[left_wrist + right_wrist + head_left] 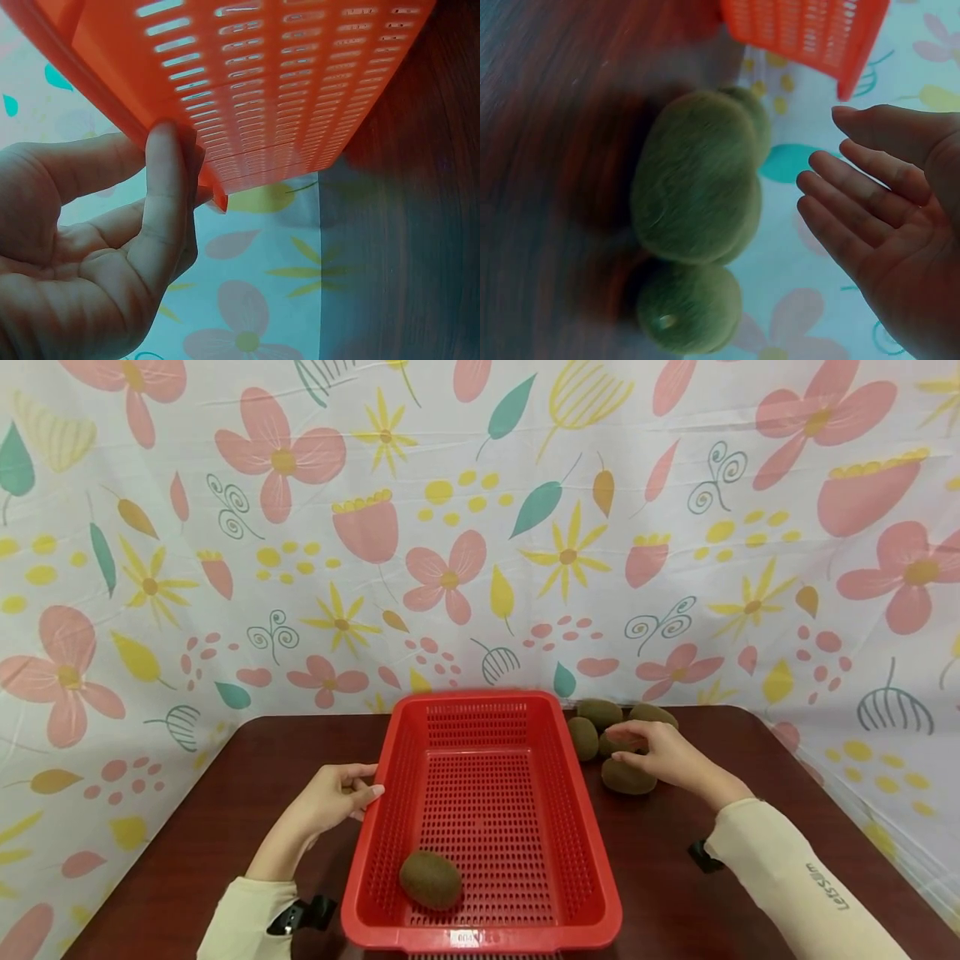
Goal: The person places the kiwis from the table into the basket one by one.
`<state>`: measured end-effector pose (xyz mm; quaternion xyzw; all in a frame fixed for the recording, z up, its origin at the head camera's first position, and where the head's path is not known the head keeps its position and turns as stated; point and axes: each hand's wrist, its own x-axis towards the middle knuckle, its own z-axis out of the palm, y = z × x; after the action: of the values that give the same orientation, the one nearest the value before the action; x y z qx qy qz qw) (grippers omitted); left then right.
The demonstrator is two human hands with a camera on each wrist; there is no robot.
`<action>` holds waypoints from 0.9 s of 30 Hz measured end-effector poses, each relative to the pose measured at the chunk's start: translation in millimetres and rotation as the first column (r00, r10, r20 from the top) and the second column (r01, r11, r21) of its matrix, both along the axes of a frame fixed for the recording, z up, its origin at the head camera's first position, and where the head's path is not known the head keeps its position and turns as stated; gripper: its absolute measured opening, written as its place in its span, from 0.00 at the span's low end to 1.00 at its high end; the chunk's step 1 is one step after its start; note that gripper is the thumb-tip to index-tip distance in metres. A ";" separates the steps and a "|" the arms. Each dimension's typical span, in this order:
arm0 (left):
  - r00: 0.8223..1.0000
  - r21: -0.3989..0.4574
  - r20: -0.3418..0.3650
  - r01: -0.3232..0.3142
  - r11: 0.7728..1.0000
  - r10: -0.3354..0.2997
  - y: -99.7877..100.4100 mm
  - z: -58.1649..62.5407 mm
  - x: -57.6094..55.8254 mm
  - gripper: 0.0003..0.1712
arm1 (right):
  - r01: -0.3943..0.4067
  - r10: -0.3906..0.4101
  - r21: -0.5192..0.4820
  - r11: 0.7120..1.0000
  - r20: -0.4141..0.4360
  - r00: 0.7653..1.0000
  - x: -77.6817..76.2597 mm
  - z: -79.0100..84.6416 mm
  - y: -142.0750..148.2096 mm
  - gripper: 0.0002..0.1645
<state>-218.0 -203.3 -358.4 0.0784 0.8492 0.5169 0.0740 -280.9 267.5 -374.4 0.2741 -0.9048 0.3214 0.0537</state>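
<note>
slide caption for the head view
Left hand pinches a red basket's rim, one kiwi inside; right hand hovers over kiwis beside it.

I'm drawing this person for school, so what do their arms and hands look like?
The left sleeve and right sleeve are cream-coloured. The right one has dark lettering that looks like "LetsSlim". A small black gadget shows near the left cuff, and another black piece near the right. The left hand and right hand wear no gloves.
</note>
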 end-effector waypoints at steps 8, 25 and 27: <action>1.000 0.007 -0.013 0.020 1.000 -0.020 1.4 -1.3 -1.4 0.27 | 0.007 -0.008 0.053 0.999 0.021 1.000 -7.1 -9.4 13.7 0.22; 1.000 -0.004 -0.016 0.011 1.000 -0.011 0.4 -0.2 0.2 0.27 | -0.017 0.008 0.155 0.988 0.058 0.998 -9.8 -16.9 15.6 0.25; 1.000 -0.003 -0.018 0.011 1.000 -0.011 0.0 -0.2 -0.1 0.27 | -0.022 0.012 0.172 0.985 0.060 0.998 -10.1 -16.5 15.6 0.26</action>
<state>-218.0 -203.3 -358.6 0.0875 0.8502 0.5145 0.0694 -291.1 283.1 -390.9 0.2757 -0.9281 0.2502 0.0004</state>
